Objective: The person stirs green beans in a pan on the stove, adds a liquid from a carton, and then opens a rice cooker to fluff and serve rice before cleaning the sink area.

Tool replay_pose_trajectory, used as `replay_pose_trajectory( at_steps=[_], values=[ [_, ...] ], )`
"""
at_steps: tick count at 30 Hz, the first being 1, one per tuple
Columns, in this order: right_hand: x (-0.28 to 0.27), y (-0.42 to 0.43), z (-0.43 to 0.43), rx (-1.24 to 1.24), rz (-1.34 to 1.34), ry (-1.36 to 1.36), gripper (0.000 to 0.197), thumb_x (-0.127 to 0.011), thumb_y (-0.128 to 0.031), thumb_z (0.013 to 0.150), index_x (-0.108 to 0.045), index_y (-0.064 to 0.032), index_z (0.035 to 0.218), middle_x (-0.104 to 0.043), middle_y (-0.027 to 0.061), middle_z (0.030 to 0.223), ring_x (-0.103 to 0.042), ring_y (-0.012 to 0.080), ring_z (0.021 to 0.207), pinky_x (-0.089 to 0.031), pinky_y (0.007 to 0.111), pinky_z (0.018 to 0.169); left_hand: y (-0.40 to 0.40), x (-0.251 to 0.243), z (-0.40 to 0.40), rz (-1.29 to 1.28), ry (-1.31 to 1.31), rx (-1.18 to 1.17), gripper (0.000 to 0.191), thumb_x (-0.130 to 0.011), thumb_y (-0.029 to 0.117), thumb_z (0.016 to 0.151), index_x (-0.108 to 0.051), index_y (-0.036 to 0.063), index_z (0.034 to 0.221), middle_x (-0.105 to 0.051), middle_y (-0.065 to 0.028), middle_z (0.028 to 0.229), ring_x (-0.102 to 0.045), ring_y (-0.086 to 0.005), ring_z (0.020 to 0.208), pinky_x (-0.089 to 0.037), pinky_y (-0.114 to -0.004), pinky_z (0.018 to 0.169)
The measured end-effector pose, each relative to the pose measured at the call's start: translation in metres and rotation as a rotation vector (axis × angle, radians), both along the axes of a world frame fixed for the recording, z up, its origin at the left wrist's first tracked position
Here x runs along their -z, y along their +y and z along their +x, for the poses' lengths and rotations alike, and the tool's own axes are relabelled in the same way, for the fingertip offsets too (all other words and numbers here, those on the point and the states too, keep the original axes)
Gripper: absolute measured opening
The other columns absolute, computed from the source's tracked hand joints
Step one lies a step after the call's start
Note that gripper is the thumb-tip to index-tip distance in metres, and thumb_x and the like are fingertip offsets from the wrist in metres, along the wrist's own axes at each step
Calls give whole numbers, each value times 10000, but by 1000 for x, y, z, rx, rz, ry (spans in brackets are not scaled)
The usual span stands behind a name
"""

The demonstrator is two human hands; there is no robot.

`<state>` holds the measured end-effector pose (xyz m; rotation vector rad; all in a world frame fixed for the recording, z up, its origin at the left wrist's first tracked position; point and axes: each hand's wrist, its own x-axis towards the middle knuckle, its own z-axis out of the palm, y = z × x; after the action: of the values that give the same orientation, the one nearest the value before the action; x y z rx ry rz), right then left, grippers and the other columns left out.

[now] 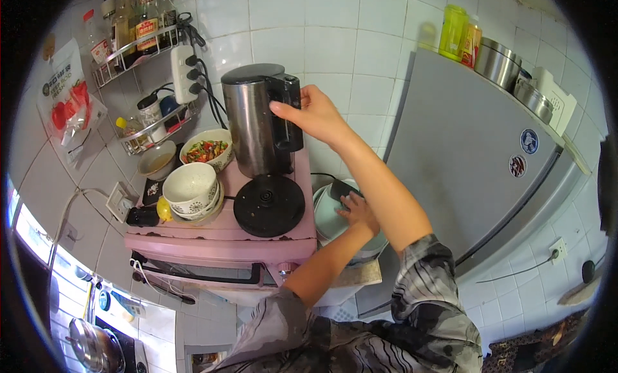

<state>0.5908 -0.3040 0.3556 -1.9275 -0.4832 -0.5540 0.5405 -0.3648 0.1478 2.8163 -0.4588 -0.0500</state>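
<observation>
My right hand (pixel 314 113) holds the black handle of a stainless steel electric kettle (pixel 246 124), which is upright with its lid shut. The kettle is off its round black power base (pixel 269 205), at the base's far side; whether its bottom touches the pink top is unclear. My left hand (pixel 358 213) is lower right, fingers spread on a pale green rounded appliance or container (pixel 330 213) beside a dark panel (pixel 345 191). The forearms partly hide that green thing.
A pink toaster oven (pixel 222 250) bears stacked bowls (pixel 189 187), a bowl of chopped vegetables (pixel 207 150), a bowl of liquid (pixel 157 161) and a yellow fruit (pixel 164 209). Wall racks (pixel 140 43) hold bottles beside a power strip (pixel 183 76). A grey refrigerator (pixel 463 146) stands at right.
</observation>
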Motion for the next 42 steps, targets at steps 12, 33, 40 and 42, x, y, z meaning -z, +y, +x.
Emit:
replay_pose_trajectory(
  at_steps=[12,33,40,42],
  values=[
    [-14,49,31,100,639,80,145,-587,-5,592,-452,-20,543,-431,9,478,-362,89,395,-290,255,370,49,3,-67,101,-101,435,708,-465,442,790,-202,103,1354,-168,-263,1339,-178,-537,1177,-284,-617,879],
    [-21,-146,-264,602,437,-118,126,-540,-90,628,-449,-62,544,-388,-3,441,-363,97,369,-279,226,385,0,-5,20,246,56,-114,493,-360,279,880,-315,33,1305,-244,-172,1376,-148,-437,1265,-157,-628,954],
    [52,-172,-375,990,596,-19,304,-548,-23,515,-582,61,805,-468,24,479,-383,92,314,-297,214,323,-24,-27,49,297,31,463,540,-614,109,706,-389,77,1196,-374,-143,1254,-335,-375,1177,-374,-537,881],
    [65,-165,-392,975,615,-40,358,-554,-21,488,-600,67,831,-491,23,497,-388,87,315,-294,205,319,-23,-4,63,330,-65,479,558,-638,73,665,-390,59,1165,-394,-133,1209,-374,-349,1142,-414,-509,845]
  ],
)
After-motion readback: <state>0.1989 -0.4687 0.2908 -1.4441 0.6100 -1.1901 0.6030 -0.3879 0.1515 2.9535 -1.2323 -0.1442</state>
